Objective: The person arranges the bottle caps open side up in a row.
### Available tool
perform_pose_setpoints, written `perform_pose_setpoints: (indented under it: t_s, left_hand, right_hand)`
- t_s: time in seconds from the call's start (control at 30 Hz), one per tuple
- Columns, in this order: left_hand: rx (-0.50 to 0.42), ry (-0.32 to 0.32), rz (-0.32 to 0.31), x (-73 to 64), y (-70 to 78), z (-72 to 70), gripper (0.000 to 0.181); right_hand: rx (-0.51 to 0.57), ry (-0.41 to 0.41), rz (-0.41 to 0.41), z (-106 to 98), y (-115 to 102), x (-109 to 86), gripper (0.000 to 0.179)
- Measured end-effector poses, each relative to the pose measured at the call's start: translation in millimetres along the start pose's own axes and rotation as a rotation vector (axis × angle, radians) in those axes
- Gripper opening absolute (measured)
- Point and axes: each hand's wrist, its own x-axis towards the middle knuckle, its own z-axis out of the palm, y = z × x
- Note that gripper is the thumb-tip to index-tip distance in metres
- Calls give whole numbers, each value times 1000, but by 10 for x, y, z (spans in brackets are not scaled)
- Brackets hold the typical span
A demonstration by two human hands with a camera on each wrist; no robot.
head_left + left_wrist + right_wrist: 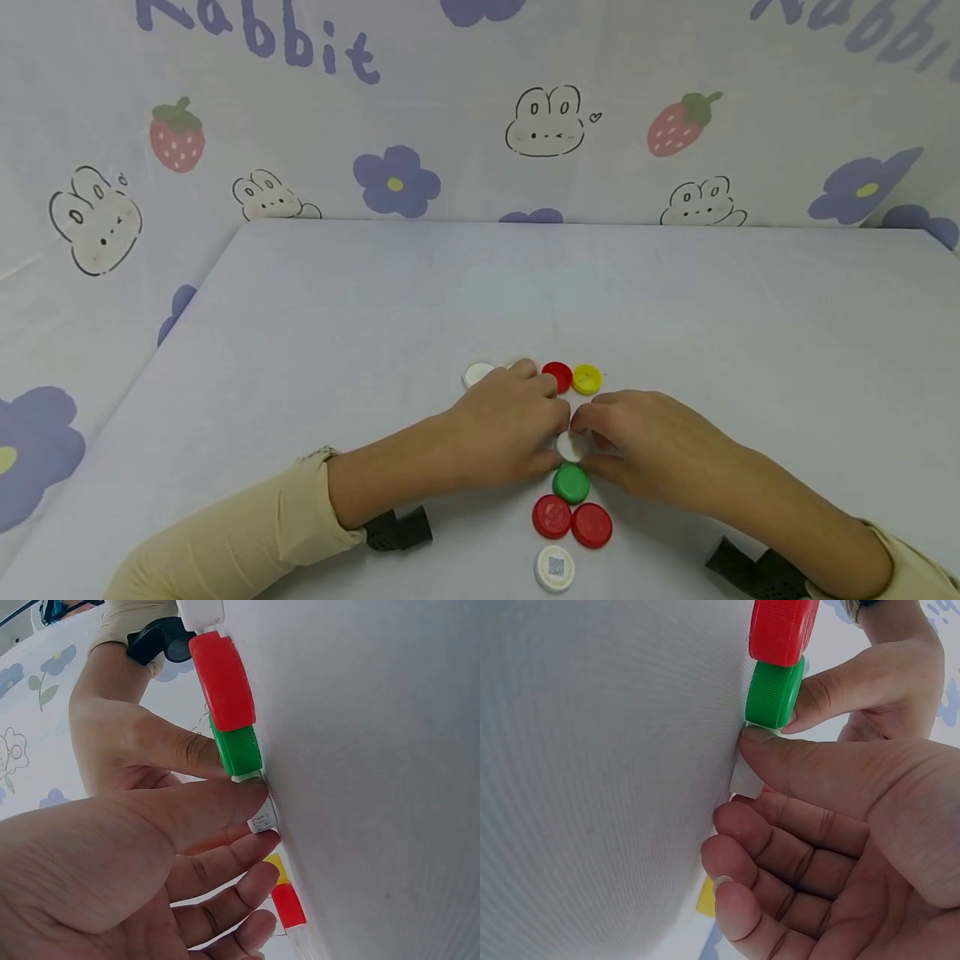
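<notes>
Between my two hands a white bottle cap [572,447] lies flat on the white table. My left hand [510,429] pinches it from the left with thumb and index finger. From the right, the thumb and fingers of my right hand [652,442] hold the same cap. Just below it, nearly touching, is a green bottle cap [572,484]. Two red bottle caps [552,517] sit side by side under the green one. In the right wrist view the white cap [745,780] is partly covered by the right thumb.
Beyond the hands runs a row of caps: a white cap [477,374], one mostly hidden behind the left hand, a red cap [558,377] and a yellow cap [587,379]. A white cap with a printed code [555,568] lies nearest. A patterned cloth [450,108] hangs behind.
</notes>
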Motion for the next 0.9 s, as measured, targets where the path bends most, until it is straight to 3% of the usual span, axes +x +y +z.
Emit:
perform_pose_setpoints:
  t_s: [0.6,0.9]
  left_hand:
    - [-7,10,-3,9,5,1,21]
    - [-2,23,-6,-4,12,-16,22]
  right_hand:
    - [-5,22,-39,5,29,-6,26]
    - [-12,13,-11,-36,16,-19,25]
